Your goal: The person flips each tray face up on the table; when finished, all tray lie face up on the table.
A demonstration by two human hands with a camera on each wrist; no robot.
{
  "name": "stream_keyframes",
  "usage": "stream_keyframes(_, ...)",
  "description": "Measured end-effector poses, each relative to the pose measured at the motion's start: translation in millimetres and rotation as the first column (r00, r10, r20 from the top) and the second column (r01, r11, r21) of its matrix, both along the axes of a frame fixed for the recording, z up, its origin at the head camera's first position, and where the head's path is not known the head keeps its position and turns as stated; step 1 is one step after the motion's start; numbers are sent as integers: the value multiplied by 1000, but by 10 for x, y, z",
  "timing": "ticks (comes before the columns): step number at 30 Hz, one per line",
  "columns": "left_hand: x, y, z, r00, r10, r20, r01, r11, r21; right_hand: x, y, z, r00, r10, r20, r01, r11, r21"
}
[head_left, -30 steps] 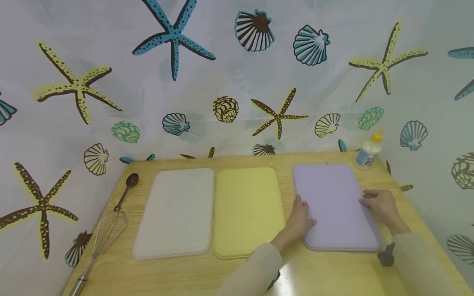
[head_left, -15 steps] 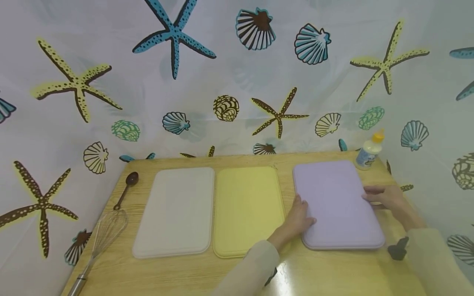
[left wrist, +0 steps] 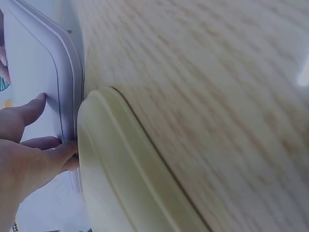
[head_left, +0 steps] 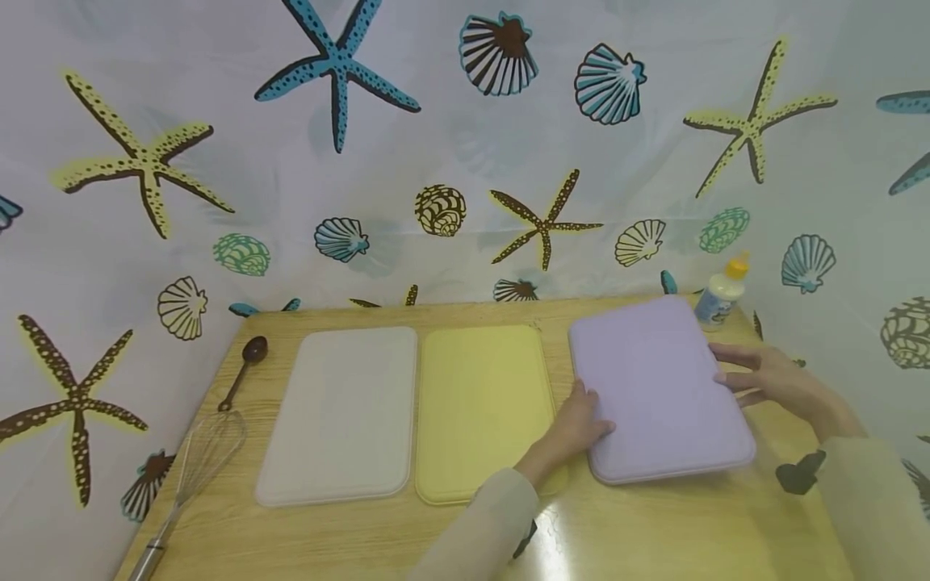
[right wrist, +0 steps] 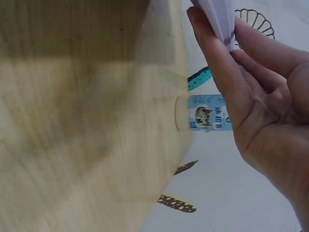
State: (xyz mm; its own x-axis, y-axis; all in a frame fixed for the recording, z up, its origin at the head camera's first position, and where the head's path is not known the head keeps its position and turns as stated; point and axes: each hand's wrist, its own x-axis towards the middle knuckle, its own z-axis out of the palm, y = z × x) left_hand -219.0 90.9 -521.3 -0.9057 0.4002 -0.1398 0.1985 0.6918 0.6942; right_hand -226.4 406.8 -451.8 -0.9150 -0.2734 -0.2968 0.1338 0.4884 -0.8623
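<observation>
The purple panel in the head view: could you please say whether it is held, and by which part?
Yes, the purple panel is held by its long edges: the right grip pinches the raised right edge, the left grip the left edge.

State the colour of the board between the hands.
Pale purple; the board shows best in the head view.

Whisk [head_left: 177, 505] at lower left, handle cut by bottom edge. Brown spoon [head_left: 254, 350] just above it, bowl end up; can't tell if they touch. White board [head_left: 341, 411] flat, left of centre; yellow board [head_left: 483, 395] flat beside it, centre. Bottle [head_left: 715, 307] upright, right side, yellow cap, blue label. Wooden table [head_left: 327, 541] across bottom; starfish-and-shell cloth [head_left: 407, 153] fills top and sides.
</observation>
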Motion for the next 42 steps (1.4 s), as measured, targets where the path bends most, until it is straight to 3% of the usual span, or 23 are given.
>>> stream_keyframes(6, -4, -12, 8, 999, -2, 44, -1, 999, 53, -13, -34, 131, 1000, -9, 8, 9, 1000, 8)
stream_keyframes(14, -61, -35, 76, 1000, -17, -6, 17, 1000, 23, -14, -119, 195, 1000, -17, -13, 17, 999, -32)
stream_keyframes(26, -71, -75, 122, 999, -9, 38, 5, 995, 98, -11, -312, 413, 997, -61, -49, 60, 998, -19)
stream_keyframes(33, -36, -84, 122, 997, -45, -63, 46, 999, 6, 20, -358, 481, 997, -65, -49, 66, 998, 10)
stream_keyframes(42, -33, -73, 57, 999, -27, 25, 27, 1000, 3, 43, -395, 485, 997, -69, -39, 68, 998, -7)
